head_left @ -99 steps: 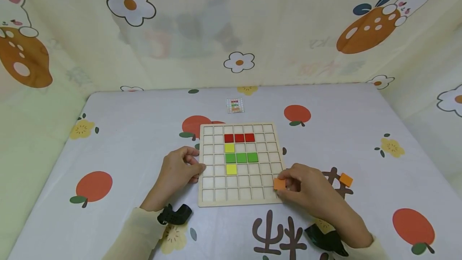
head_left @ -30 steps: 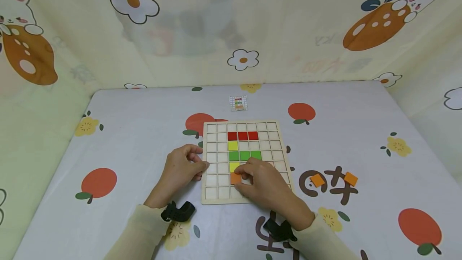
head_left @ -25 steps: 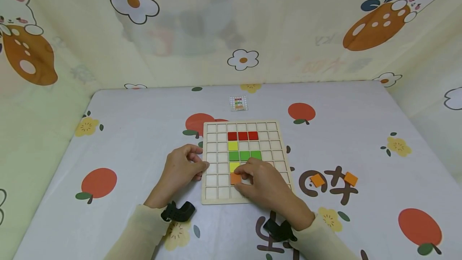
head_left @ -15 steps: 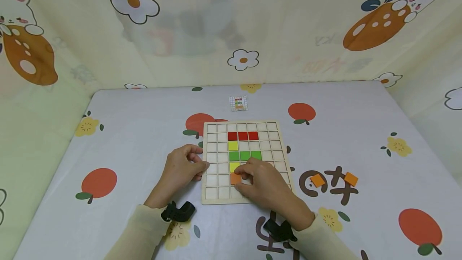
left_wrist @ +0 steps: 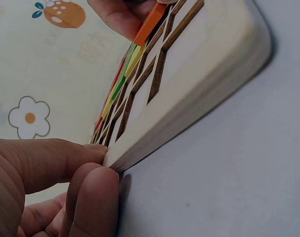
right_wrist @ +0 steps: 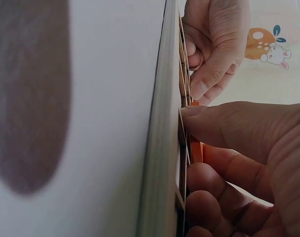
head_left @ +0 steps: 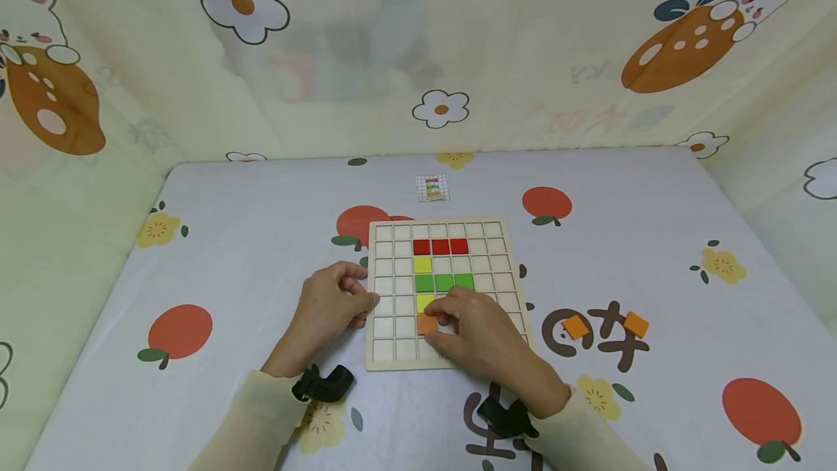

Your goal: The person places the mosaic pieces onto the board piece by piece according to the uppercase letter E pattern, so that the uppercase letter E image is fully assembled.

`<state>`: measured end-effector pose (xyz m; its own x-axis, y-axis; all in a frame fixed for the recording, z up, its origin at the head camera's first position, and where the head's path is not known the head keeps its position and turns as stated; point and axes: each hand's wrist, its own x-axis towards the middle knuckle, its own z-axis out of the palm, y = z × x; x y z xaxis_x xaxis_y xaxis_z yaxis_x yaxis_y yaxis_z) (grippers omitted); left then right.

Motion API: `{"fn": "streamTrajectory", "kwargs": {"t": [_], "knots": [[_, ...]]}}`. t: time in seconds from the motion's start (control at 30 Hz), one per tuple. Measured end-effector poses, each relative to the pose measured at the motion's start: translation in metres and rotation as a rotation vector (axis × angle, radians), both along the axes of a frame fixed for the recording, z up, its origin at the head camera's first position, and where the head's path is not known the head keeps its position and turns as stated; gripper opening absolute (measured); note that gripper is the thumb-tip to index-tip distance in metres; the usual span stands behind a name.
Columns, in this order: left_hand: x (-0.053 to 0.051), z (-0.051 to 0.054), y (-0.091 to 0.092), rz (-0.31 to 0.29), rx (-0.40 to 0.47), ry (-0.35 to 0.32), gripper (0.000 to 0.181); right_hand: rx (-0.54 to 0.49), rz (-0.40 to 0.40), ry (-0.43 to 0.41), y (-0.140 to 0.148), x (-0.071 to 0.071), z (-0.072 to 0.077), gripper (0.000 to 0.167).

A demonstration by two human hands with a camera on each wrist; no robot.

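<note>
A wooden grid board (head_left: 398,349) lies on the table, with several coloured tiles in its cells. My right hand (head_left: 480,329) pinches an orange square tile (head_left: 426,324) between thumb and fingers, at the cell just below the lower yellow tile (head_left: 423,302). In the left wrist view that orange tile (left_wrist: 150,23) stands tilted over the grid. My left hand (head_left: 330,300) holds the board's left edge; the left wrist view shows its thumb and finger at the wooden rim (left_wrist: 189,101). Three red tiles (head_left: 440,246), an upper yellow tile (head_left: 422,264) and three green tiles (head_left: 444,282) sit higher up.
Two loose orange tiles, a nearer one (head_left: 575,326) and a farther one (head_left: 636,325), lie on the printed tablecloth right of the board. Behind the board lies a small card (head_left: 432,187) with a coloured grid pattern. A patterned curtain (head_left: 353,122) rises at the back.
Since the oldest frame, my right hand has carried the orange tile left from the board's right edge, uncovering a second loose orange tile. The left hand stays put. Over the last second nothing visibly moves.
</note>
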<state>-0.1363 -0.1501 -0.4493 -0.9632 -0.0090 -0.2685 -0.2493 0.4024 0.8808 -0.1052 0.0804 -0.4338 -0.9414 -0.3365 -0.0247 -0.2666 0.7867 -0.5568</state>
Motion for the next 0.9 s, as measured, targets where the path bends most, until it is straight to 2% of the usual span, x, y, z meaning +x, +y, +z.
{"fn": "streamTrajectory", "kwargs": {"t": [0.9], "knots": [[-0.0007, -0.0011, -0.0004, -0.007, -0.012, 0.011, 0.032, 0.001, -0.007, -0.007, 0.0003, 0.0006, -0.0004, 0.026]]}}
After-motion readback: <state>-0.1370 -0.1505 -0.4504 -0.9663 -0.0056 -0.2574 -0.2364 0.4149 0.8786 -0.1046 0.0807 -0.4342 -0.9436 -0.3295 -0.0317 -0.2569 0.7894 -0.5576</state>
